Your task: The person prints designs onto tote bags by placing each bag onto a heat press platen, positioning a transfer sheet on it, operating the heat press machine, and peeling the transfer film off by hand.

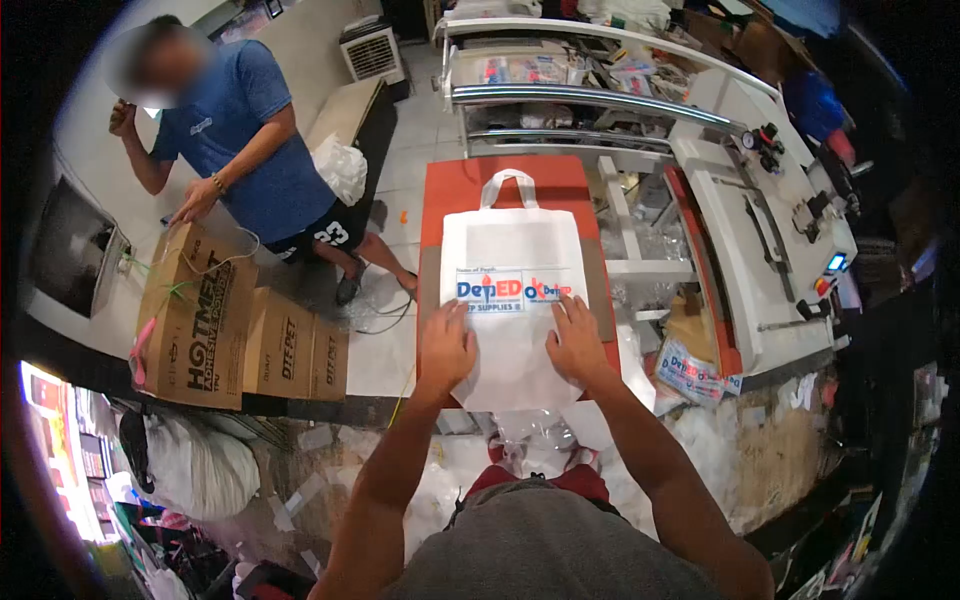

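From afar, I see the white bag (pixel 512 345) flat beneath the left hand (pixel 447 350) and right hand (pixel 577 345), fingers outstretched, gripping nothing.

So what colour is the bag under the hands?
The bag is white, with red and blue print; head view shows it.

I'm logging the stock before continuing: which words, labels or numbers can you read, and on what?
"DepED": white bag
"OK": same bag
"SUPPLIES": same bag
"HOTMELT": tall carton
"ADHESIVE": same carton
"TPU": same carton
"DTF-PET": two smaller cartons
"23": person's black shorts
"DepED": loose printed sheet
Too small or blurred: the bag's finest print, shirt mark, machine's display.
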